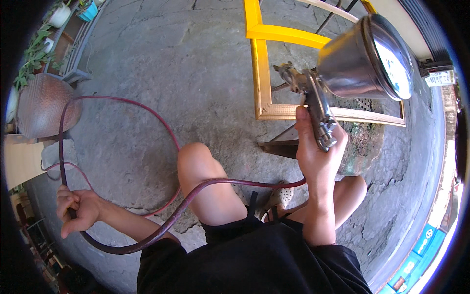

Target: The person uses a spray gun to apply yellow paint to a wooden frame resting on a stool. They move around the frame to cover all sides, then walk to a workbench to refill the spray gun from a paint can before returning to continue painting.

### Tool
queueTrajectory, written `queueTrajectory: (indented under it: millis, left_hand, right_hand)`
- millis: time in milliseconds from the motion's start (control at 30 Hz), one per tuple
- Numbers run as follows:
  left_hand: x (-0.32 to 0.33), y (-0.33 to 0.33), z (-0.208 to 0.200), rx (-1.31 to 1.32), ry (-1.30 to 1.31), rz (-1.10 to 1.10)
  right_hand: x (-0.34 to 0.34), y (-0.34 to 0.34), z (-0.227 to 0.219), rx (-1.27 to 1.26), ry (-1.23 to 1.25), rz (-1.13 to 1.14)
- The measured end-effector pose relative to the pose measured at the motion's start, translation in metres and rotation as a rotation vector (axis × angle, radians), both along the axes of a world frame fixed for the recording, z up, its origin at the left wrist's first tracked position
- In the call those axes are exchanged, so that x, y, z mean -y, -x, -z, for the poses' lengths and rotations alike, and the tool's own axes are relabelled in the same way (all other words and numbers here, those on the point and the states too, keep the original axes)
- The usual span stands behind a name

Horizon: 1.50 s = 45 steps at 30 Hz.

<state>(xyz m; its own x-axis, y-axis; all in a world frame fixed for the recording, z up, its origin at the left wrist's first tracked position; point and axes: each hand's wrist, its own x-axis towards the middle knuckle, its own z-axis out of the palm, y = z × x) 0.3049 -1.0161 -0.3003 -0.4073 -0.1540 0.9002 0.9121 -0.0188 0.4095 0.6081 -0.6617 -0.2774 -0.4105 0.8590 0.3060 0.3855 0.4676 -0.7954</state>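
Cracked grey concrete floor (132, 54) underlies all; above the near edge of a yellow rectangular wooden frame (262, 73), the right hand (319, 147) is wrapped round a cup-topped silver metal spray gun (318, 105). Left hand (78, 208) fingers curl round a flexible dark-red hose (235, 182). Gun judged rigid, top-heavy; hold by handle.

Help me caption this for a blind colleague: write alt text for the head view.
A person's right hand holds a metal spray gun with a large cup near a partly yellow frame. The left hand holds a dark red hose looping above a cracked concrete floor.
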Motion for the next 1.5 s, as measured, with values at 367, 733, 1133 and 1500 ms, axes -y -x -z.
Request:
queueTrajectory:
  millis: [367,733,1133,1500]
  left_hand:
    - [0.002,-0.006,-0.006,0.016,-0.022,0.042]
    - [-0.009,0.000,-0.006,0.007,-0.052,0.041]
    - [-0.031,-0.004,-0.019,0.025,-0.039,0.036]
    - [-0.056,-0.014,-0.025,-0.017,0.035,0.050]
  right_hand:
    - [0.006,0.022,-0.007,0.020,0.027,-0.213]
    - [-0.006,-0.001,-0.009,-0.010,-0.059,0.055]
    - [0.007,-0.006,-0.021,-0.080,0.265,-0.171]
    - [-0.023,-0.026,-0.025,-0.028,0.013,0.022]
